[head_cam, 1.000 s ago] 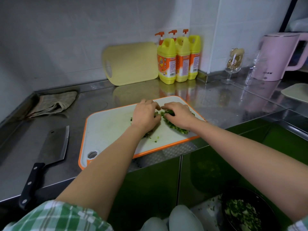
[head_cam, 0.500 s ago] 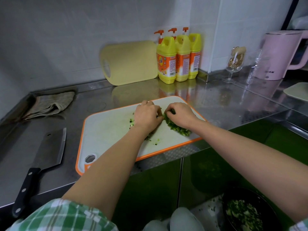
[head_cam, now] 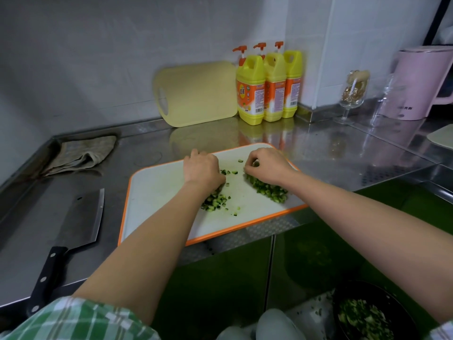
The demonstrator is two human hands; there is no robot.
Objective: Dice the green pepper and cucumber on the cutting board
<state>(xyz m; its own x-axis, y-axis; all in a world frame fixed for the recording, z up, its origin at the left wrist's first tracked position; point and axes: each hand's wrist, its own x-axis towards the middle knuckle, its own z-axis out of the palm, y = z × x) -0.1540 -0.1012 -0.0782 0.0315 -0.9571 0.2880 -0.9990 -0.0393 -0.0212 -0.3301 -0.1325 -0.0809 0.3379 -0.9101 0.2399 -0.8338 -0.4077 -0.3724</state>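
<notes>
On the board (head_cam: 159, 192) the dice (head_cam: 269, 190) sit in two heaps, cleaver (head_cam: 81, 217) parked aside. Our left hand (head_cam: 202, 169) and right hand (head_cam: 268, 165) curl over them, can't tell if either actually grips any. We'd say scoop inward with cupped palms so strays don't roll off.

Left hand (head_cam: 202, 170), right hand (head_cam: 267, 165) amid diced greens (head_cam: 269, 190)

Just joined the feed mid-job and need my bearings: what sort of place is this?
Most likely a home kitchen: a steel counter carries a cutting board with diced greens, a cleaver lies beside it, and soap bottles and a kettle stand by the wall.
</notes>
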